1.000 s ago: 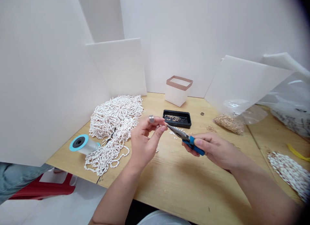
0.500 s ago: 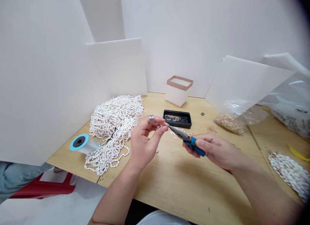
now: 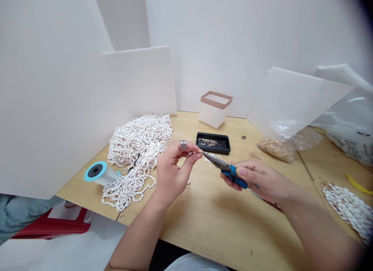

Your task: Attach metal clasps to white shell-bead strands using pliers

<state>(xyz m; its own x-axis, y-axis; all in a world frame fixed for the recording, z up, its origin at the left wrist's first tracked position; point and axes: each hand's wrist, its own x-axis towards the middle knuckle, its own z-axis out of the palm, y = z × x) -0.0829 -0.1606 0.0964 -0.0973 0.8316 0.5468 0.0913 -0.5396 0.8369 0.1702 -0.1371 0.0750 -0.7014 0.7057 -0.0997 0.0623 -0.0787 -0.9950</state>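
Note:
My left hand [image 3: 176,172] is closed in a pinch, thumb against fingertips, around a small piece; a bit of white bead and something gold-coloured show at the tips, too small to name surely. In my right hand [image 3: 259,179] is a pair of blue-handled long-nose pliers [image 3: 223,168], pointing up and left. Their grey jaw tips meet the left fingertips. Behind the pliers sits a black tray [image 3: 224,148] with small gold-coloured pieces. Loose white beads [image 3: 208,158] lie on the table beneath the jaws.
Left are a large heap of white bead strands [image 3: 140,140] and a spool of clear line [image 3: 100,173]. A white box [image 3: 212,115] stands at the back. Right are a bag of gold-coloured pieces [image 3: 276,148], a white beaded piece [image 3: 348,207] and a yellow strip [image 3: 358,184].
Both hands stay nearly in place. My right hand has opened slightly around the pliers' handles, and a handle end now shows below the palm. The pliers' tips remain at my left fingertips.

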